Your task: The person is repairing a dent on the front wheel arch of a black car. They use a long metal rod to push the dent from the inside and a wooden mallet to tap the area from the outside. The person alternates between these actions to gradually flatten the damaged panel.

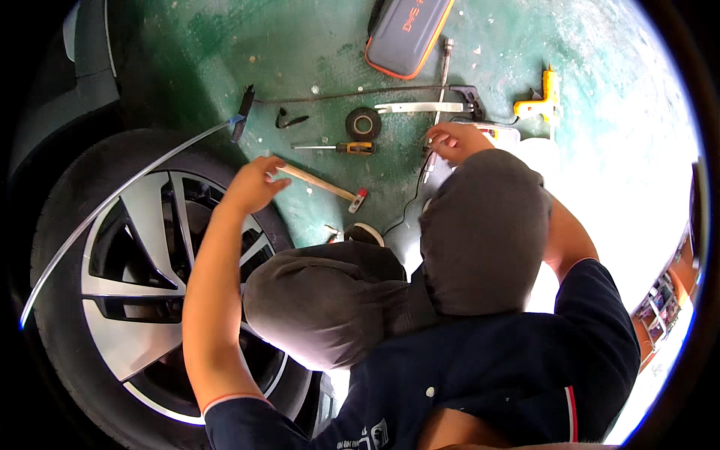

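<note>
My left hand (256,184) is beside the tyre, with its fingers apart and nothing visibly gripped. Just past its fingertips lies the wooden handle of a small hammer (319,181) with a red-and-white head; contact cannot be told. My right hand (454,142) is in front of my raised right knee, its fingers loosely curled with a gap and no held object showing. Below those fingers, a metal lug wrench (445,71) runs along the floor, partly hidden by the hand. A black cable (419,187) passes close by.
At left stands a car wheel (139,345), crossed by a curved silver rod (127,184) with a black T-handle. On the green floor lie a screwdriver (352,148), black tape roll (363,124), silver flat bar (420,108), yellow glue gun (551,97) and grey zip case (405,37).
</note>
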Motion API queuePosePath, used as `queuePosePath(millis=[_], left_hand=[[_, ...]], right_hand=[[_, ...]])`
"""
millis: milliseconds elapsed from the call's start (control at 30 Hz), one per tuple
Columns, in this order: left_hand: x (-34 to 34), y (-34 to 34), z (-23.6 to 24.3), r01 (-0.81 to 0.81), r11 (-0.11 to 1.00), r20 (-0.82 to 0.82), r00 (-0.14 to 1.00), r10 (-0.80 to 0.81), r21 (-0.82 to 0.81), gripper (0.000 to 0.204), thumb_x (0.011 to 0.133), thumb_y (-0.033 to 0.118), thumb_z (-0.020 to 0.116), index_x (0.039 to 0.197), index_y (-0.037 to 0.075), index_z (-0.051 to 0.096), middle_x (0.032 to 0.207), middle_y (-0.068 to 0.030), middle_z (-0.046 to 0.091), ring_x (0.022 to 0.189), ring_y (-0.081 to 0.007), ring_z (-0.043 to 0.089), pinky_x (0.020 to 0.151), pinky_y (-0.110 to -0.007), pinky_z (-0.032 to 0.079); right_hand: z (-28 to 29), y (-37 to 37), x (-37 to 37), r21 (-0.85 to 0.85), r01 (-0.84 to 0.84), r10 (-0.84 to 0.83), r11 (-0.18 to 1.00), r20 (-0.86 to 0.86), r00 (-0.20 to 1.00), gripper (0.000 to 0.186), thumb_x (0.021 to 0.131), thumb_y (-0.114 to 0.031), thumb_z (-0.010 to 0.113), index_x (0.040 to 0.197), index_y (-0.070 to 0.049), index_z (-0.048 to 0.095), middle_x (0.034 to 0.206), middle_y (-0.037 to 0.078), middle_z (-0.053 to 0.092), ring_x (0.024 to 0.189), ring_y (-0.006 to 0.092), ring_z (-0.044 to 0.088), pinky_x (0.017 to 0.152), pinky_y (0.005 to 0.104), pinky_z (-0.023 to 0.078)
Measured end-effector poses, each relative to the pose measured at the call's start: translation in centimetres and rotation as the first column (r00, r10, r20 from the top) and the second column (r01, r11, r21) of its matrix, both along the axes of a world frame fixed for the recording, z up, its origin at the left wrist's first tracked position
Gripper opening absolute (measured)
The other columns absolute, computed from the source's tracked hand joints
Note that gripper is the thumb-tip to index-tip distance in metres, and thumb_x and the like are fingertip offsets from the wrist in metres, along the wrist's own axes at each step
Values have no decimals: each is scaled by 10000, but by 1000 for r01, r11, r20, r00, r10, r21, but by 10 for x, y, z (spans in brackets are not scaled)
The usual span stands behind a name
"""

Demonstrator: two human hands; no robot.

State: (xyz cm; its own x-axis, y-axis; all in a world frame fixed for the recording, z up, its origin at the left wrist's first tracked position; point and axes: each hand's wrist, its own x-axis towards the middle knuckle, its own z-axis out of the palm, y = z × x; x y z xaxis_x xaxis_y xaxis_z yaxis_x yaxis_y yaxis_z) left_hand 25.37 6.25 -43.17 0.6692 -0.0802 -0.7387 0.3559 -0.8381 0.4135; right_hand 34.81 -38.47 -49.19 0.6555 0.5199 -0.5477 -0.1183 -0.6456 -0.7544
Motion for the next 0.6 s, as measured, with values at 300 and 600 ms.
queuePosePath(millis=[300,600], left_hand=[[-78,-65,-117,249,921,443,819,-366,300,376,737,94,736,1104,129,662,1057,-109,577,1092,-338,529,898,-469,427],[-29,-66,-62,113,976,381,924,-33,-188,208,803,62,663,999,52,594,868,-129,639,821,-345,620,811,-449,458]], right_hand=[[27,-23,34,46,142,-140,989,-52,989,292,972,-193,635,1205,-17,649,893,25,673,796,103,632,694,278,534],[52,-68,2,81,527,-508,846,-179,843,318,988,-178,627,1270,-30,628,1065,63,713,846,126,666,695,278,533]])
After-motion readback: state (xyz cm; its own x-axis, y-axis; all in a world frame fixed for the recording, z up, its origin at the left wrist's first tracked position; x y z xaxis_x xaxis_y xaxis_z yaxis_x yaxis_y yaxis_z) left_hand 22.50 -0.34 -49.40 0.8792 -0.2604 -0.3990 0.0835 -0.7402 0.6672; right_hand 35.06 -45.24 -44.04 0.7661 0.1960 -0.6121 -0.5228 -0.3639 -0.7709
